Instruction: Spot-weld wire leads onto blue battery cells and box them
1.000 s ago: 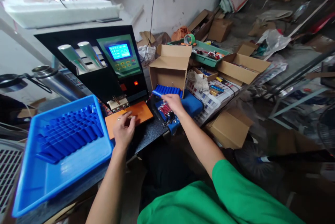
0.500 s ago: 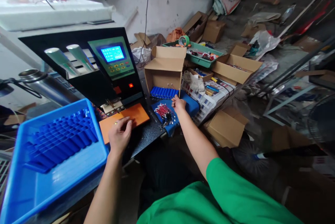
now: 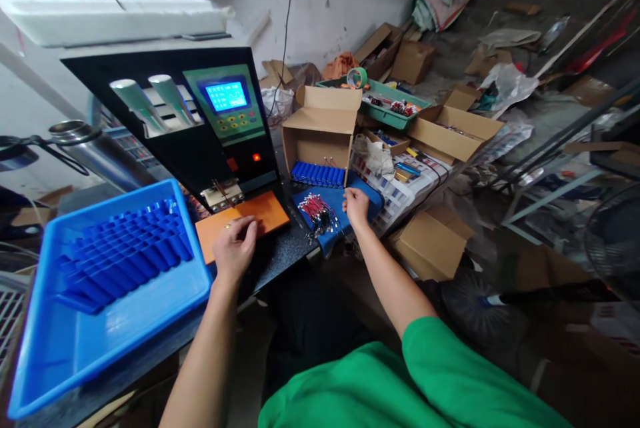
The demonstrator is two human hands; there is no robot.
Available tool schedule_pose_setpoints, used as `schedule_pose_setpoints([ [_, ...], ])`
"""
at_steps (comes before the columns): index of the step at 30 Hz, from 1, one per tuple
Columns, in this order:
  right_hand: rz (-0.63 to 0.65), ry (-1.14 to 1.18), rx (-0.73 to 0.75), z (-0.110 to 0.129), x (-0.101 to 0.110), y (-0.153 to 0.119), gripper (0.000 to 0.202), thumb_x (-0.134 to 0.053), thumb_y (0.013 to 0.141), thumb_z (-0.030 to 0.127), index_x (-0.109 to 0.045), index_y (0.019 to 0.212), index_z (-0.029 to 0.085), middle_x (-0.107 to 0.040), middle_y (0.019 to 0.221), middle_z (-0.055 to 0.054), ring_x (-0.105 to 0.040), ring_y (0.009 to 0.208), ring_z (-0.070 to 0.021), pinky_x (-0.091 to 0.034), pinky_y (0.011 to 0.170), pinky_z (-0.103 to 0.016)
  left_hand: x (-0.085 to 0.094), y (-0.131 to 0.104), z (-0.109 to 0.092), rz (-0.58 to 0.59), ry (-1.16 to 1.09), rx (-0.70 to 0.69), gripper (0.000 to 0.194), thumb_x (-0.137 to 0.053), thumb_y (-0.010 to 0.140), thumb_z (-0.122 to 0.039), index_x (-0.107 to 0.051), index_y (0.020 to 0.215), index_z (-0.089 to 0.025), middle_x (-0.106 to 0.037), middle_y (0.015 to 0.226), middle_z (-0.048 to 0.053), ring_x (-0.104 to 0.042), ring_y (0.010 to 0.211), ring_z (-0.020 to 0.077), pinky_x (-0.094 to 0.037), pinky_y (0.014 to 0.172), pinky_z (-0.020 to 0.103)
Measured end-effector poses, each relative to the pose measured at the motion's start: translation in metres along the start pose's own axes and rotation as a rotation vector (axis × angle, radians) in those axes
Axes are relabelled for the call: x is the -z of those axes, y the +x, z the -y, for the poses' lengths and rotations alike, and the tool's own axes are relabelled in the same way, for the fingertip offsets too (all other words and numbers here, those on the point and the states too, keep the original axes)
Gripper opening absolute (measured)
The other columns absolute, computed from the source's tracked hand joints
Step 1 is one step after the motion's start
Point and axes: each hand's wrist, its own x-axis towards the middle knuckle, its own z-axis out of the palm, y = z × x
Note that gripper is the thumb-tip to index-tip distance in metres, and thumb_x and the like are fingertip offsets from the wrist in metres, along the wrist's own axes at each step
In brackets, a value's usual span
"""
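The left hand (image 3: 235, 248) lies on the orange board (image 3: 273, 212) in front of the machine (image 3: 210, 155), fingers bent, though I cannot tell whether they hold anything. Over the blue cloth (image 3: 367, 188), the right hand (image 3: 357, 207) has its fingertips pressed together, any small item between them too hard to see, just beside the red and black wires (image 3: 317, 212); blue cylinders (image 3: 317, 175) stand in the open cardboard box (image 3: 320, 121), and more lie in the blue tray (image 3: 130, 328).
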Motion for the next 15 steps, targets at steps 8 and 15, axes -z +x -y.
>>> schedule_pose_setpoints([
  [8,0.367,-0.701,0.301,0.010,-0.006,0.011,0.015,-0.060,0.084,0.024,-0.073,0.077,0.018,-0.077,0.086,-0.006,-0.072,0.087,-0.0208,-0.051,0.080,-0.027,-0.003,-0.001,0.005,0.016,0.000,0.014,0.031,-0.058,0.091,-0.046,-0.074,0.097,-0.021,-0.076,0.095,0.007,-0.071,0.086,0.0222,-0.054,0.081,0.036],
  [15,0.481,-0.924,0.305,0.025,-0.046,0.020,0.015,-0.063,0.086,0.023,-0.077,0.082,0.019,-0.079,0.094,-0.008,-0.072,0.096,-0.0209,-0.050,0.084,-0.025,-0.003,-0.001,0.006,0.016,0.027,0.010,0.030,-0.057,0.091,-0.045,-0.074,0.094,-0.021,-0.076,0.094,0.007,-0.071,0.087,0.0223,-0.054,0.081,0.035],
])
